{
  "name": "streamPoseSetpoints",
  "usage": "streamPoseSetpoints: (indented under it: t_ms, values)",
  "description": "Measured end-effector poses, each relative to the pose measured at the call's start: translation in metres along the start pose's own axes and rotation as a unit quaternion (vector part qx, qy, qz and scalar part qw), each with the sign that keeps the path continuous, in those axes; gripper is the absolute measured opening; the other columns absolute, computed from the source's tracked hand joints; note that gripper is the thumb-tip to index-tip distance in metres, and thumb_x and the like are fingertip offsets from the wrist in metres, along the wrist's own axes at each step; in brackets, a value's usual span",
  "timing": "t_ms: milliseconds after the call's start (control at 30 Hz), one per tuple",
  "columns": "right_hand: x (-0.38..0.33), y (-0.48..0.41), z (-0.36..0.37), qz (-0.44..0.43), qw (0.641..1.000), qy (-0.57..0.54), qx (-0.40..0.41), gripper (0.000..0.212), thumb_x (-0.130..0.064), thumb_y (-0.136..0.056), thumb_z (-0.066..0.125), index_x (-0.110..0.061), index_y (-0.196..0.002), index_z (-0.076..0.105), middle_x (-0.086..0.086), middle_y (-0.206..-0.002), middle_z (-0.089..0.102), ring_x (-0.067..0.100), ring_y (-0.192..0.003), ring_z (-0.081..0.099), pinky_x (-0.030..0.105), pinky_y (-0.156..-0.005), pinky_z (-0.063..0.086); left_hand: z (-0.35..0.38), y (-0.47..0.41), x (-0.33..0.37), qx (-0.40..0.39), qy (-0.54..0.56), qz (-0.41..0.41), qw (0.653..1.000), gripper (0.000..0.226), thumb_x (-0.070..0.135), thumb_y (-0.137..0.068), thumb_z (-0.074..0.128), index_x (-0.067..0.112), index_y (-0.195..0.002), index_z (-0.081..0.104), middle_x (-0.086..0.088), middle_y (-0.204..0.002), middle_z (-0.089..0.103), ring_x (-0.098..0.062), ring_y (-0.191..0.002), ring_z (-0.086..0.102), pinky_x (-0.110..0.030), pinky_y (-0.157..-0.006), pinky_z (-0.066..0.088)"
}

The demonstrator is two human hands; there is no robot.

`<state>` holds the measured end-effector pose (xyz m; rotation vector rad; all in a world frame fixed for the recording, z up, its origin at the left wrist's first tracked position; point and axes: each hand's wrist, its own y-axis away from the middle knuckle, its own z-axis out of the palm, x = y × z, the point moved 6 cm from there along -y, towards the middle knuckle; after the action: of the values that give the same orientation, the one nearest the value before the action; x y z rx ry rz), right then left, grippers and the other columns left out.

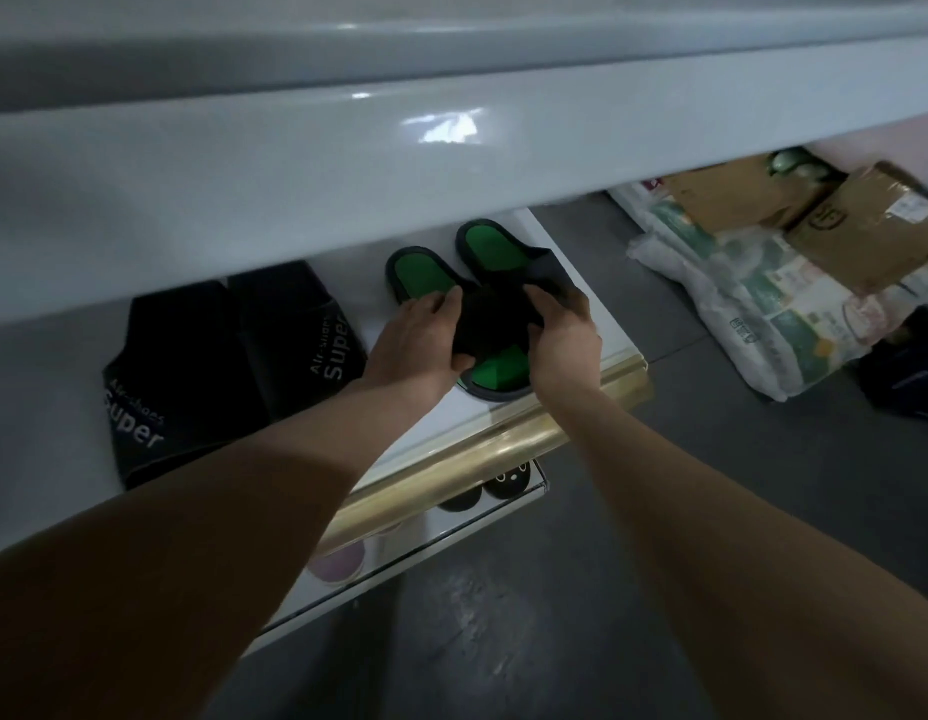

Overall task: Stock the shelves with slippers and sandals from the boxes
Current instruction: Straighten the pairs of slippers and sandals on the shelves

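A pair of slippers with green insoles and black straps (490, 252) lies on the white shelf (597, 309), heels pointing away from me. My left hand (420, 340) grips the black strap of the left slipper from the left side. The other strap is held by my right hand (563, 340) from the right. Both slippers rest side by side, touching, near the shelf's right end. Left of them on the same shelf lies a pair of black slippers (217, 366) printed "Super".
A glossy upper shelf (399, 163) overhangs the slippers. A brass rail (467, 459) edges the shelf front. On a lower shelf lie black (503, 483) and pink slippers (337, 566). Cardboard boxes (862, 220) and plastic-wrapped packs (752, 298) sit on the dark floor at right.
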<state>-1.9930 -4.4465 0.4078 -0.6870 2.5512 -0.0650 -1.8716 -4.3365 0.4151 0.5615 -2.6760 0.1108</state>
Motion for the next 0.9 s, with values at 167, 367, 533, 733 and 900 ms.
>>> streamPoseSetpoints:
  t_ms: [167,367,533,733,900]
  values:
    - [0.004,-0.006,0.001,-0.002,1.0,0.001,-0.006,0.058,0.003,-0.09,0.045,-0.028,-0.138,0.053,0.008,-0.147,0.037,0.028,-0.123,0.05,0.03,-0.105,0.039,0.001,-0.006,0.004,-0.01,-0.005,0.003,1.0,0.079,0.027,-0.089,0.065,0.011,-0.153,0.021,-0.011,-0.147,0.038,-0.03,-0.131,0.038,-0.038,-0.104,0.035]
    - [0.006,-0.003,0.003,-0.003,0.999,-0.003,-0.038,0.057,0.0,-0.093,0.041,-0.025,-0.144,0.046,0.01,-0.152,0.029,0.029,-0.129,0.044,0.03,-0.108,0.033,0.005,-0.009,0.004,-0.031,-0.01,-0.001,0.999,0.079,0.023,-0.092,0.061,0.01,-0.154,0.013,-0.012,-0.153,0.027,-0.033,-0.139,0.027,-0.044,-0.107,0.035]
    - [-0.005,0.01,-0.001,-0.011,0.999,0.041,-0.029,0.065,0.008,-0.089,0.046,-0.015,-0.149,0.035,0.016,-0.154,0.022,0.035,-0.13,0.04,0.037,-0.108,0.036,-0.006,0.014,-0.003,-0.033,-0.021,-0.005,0.999,0.075,0.02,-0.095,0.057,0.007,-0.154,0.013,-0.01,-0.16,0.013,-0.033,-0.145,0.014,-0.038,-0.116,0.022]
    - [-0.029,0.043,-0.018,0.007,0.998,0.021,-0.061,0.08,0.018,-0.083,0.048,-0.021,-0.151,0.031,0.016,-0.154,0.021,0.035,-0.134,0.035,0.038,-0.112,0.035,-0.033,0.053,-0.014,-0.037,-0.014,-0.001,0.999,0.07,0.02,-0.096,0.056,0.007,-0.153,0.016,-0.01,-0.16,0.014,-0.026,-0.147,0.012,-0.033,-0.117,0.015]
    - [-0.038,0.048,-0.01,0.014,0.994,0.019,-0.104,0.078,0.014,-0.085,0.05,-0.025,-0.15,0.033,0.015,-0.151,0.025,0.032,-0.129,0.043,0.037,-0.111,0.037,-0.042,0.063,-0.017,-0.048,-0.013,-0.004,0.999,0.067,0.021,-0.097,0.056,0.008,-0.152,0.02,-0.01,-0.157,0.022,-0.026,-0.144,0.02,-0.031,-0.114,0.018]
